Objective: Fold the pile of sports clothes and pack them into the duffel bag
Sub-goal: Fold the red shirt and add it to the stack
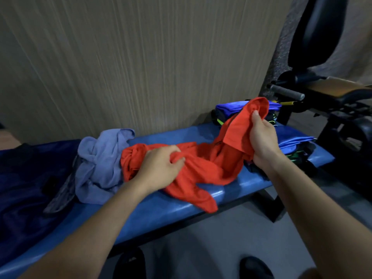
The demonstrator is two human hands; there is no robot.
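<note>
While both hands pinch the red shirt [207, 164], bunched mid-desk [231, 190], left hand [161, 168] at 9, right hand [261, 141] at 2, you're unfolded: spread it flat next.

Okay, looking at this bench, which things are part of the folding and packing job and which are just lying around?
Part of the job:
- red shirt, gripped by left hand and right hand
- crumpled light blue garment
- dark blue fabric at the left, possibly the bag
- clothes heap at the bench's far end

Just lying about:
- blue bench underneath
- exercise machine
- wood-grain wall
</note>
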